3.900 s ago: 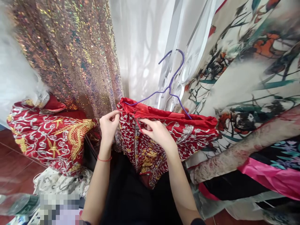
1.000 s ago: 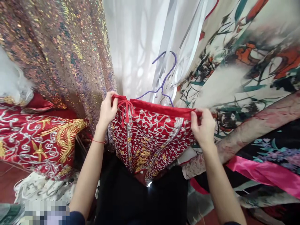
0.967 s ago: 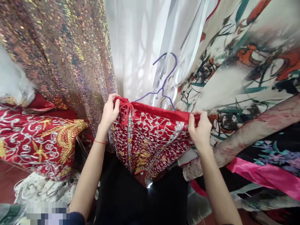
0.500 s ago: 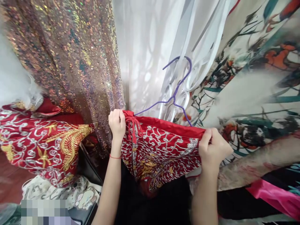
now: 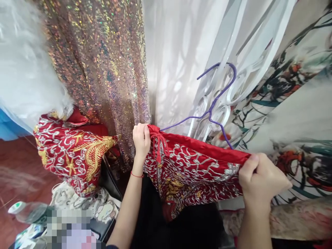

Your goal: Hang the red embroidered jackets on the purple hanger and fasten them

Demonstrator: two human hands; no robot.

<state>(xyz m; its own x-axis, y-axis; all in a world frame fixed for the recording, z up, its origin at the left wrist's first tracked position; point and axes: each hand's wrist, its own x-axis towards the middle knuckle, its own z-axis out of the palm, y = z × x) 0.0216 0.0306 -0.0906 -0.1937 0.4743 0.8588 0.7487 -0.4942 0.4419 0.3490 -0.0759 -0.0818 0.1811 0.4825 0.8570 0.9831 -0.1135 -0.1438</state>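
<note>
Between your left hand [image 5: 141,140] and right hand [image 5: 260,180], both pinching its top edge, stretches a red garment [image 5: 192,171] with silver-gold embroidery on a purple hanger [image 5: 215,103].

Sequin fabric [image 5: 103,65]: hangs top centre-left, iridescent gold/pink, falls in folds to floor lvl.
White curtain [image 5: 176,62]: sheer, just right of sequin fabric, light coming thru.
White metal grille [image 5: 228,86]: scrollwork, behind curtain, upper right.
Printed cloth [image 5: 298,103]: cream w/ teal, orange, black floral pattern, fills right side.
White fluffy fabric [image 5: 26,69]: top left, blurred.
Second red embroidered piece [image 5: 72,152]: left of centre, silver + gold thread, draped over smth dark.
Patterned white cloth [image 5: 85,204]: below it, crumpled.
Plastic bottle [image 5: 26,211]: bottom left, lying down, white cap.
Floor [image 5: 18,162]: reddish-brown, left edge.
</note>
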